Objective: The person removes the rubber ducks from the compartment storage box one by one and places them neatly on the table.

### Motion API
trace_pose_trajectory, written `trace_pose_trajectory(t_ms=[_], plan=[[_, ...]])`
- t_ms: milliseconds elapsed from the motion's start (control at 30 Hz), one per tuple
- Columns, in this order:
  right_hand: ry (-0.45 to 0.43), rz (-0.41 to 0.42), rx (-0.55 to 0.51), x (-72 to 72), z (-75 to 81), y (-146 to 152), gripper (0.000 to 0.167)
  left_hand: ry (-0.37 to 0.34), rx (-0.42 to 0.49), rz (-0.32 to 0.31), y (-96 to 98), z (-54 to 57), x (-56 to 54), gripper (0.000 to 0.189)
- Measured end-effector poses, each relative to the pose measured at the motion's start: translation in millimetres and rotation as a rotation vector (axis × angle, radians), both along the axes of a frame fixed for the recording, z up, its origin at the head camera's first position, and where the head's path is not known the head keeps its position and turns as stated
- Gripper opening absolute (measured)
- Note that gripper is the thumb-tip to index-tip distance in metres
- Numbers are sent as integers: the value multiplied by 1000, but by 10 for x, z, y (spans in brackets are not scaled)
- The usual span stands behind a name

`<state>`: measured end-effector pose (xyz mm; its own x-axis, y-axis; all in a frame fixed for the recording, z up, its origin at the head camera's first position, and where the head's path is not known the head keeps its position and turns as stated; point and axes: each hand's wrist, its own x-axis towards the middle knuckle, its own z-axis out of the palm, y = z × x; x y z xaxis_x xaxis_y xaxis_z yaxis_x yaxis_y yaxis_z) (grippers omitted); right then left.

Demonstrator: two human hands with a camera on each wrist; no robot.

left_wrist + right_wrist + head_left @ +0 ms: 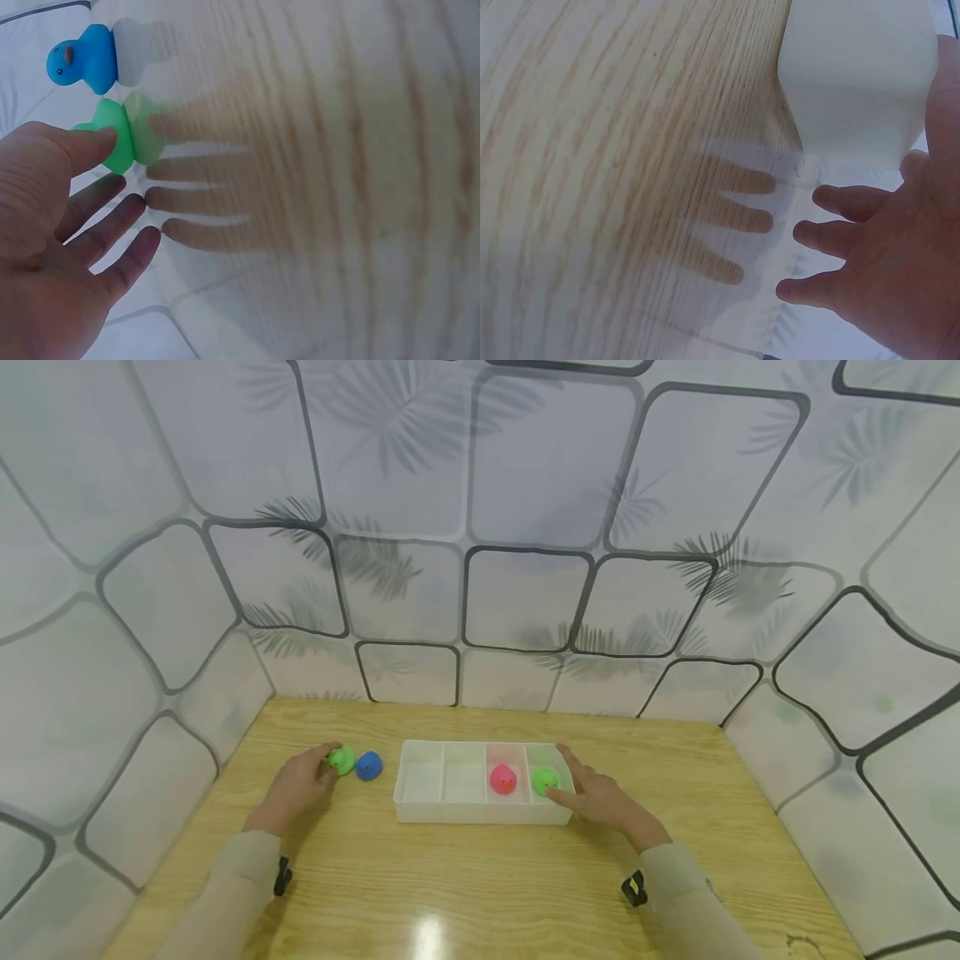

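At the left of the wooden table, my left hand pinches a green rubber duck between thumb and index finger, the other fingers spread. A blue rubber duck sits just right of it. In the middle stands a white divided box. Its third compartment holds a pink rubber duck, and the rightmost one another green duck. My right hand lies at the box's right end, thumb over the rim near that duck. In the right wrist view, its other fingers stretch out beside the box's end wall.
The two left compartments of the box show bare white floors. Patterned wall coverings with stone shapes and leaves rise behind the table and on both sides. Dark devices are strapped at both wrists.
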<state>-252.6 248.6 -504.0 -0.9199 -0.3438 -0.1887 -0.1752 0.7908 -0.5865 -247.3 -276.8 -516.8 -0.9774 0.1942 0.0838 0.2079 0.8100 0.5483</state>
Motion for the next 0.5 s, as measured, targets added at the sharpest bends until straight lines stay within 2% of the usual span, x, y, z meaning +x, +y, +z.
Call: trace_pose_trajectory(t_ms=[167,333,433,500], plan=[[5,0,4,2,-3,6,96,-1,5,-29,-21,60,-18,64],[5,2,8,0,-11,4,96,11,5,-13,32,184,-34,68],[3,2,9,-2,-17,1,96,40,-6,-12,111,261,-44,65],[0,2,7,-4,-20,-3,96,84,-18,-23,172,299,-51,61]])
